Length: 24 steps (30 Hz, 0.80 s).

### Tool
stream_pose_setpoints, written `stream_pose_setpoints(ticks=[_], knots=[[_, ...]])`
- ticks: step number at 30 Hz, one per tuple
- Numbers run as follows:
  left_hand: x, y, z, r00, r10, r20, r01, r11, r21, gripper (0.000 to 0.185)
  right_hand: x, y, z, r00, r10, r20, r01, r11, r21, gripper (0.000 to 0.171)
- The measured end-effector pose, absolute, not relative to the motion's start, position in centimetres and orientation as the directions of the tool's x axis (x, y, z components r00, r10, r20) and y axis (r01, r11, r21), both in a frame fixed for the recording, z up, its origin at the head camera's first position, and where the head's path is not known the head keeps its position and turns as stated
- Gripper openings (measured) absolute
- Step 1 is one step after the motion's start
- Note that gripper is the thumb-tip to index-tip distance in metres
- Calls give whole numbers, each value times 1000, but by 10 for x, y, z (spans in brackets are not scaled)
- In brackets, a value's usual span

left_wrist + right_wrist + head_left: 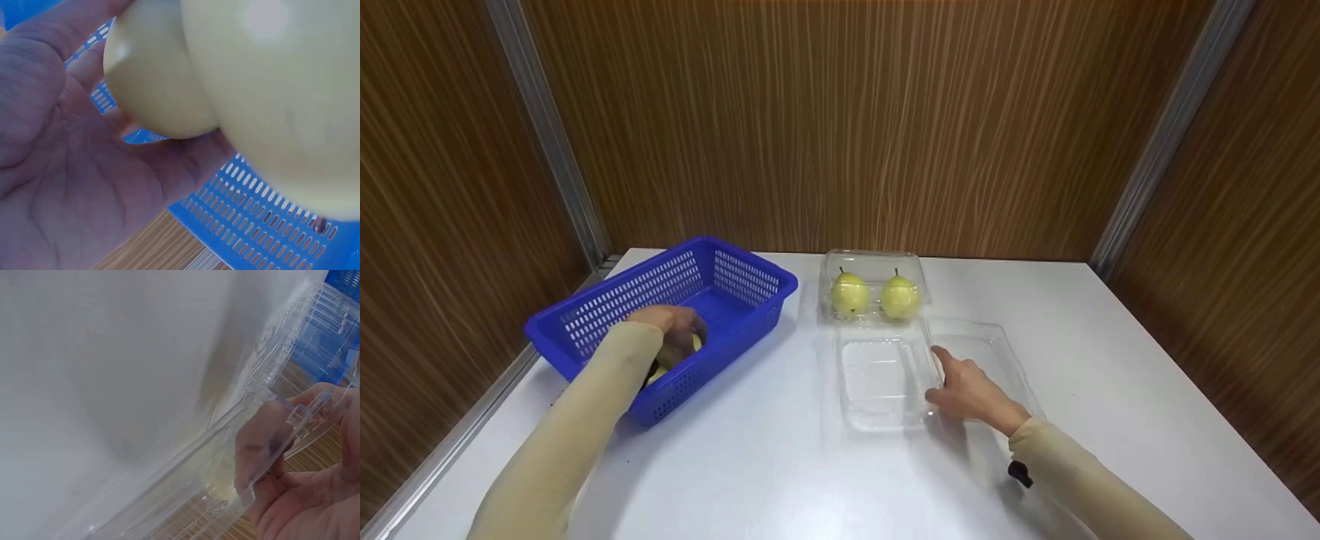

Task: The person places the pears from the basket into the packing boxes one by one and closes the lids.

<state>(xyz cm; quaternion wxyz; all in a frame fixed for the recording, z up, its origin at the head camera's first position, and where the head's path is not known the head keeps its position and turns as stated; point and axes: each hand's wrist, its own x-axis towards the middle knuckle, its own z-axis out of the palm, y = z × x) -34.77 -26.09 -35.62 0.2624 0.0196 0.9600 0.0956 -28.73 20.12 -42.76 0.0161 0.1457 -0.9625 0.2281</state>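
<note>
Inside the blue plastic basket [735, 341], my left hand [679, 330] reaches down and grips a yellow pear [154, 79]. Its fingers curl round that pear in the left wrist view. A second pear [275, 107] bulges close to the camera beside it. My right hand [971, 390] holds the middle edge of an opened clear plastic clamshell box [885, 382]. In the right wrist view the fingers bend around the transparent rim [247, 498]. The box's other half [979, 337] lies spread to the right, partly behind the hand.
Behind the opened box stands another clear box [874, 262] with two yellow-green pears [850, 294] in it, stems up. The white table [765, 480] is bordered by wood-grain panels [840, 135] at the back and both sides.
</note>
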Motion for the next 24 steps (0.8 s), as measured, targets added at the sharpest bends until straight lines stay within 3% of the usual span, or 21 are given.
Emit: stream_pose_setpoints(ticks=[9, 16, 24], knots=[[-341, -263, -357, -852, 114, -511, -68, 943, 325, 78, -286, 202, -425, -958, -271, 91, -283, 858, -428, 74], [-345, -264, -356, -863, 54, -503, -94, 960, 265, 71, -287, 201, -425, -965, -253, 66, -255, 862, -438, 76], [-346, -261, -355, -855, 111, -507, 14, 981, 192, 63, -287, 201, -427, -967, -245, 66, -249, 864, -439, 76]])
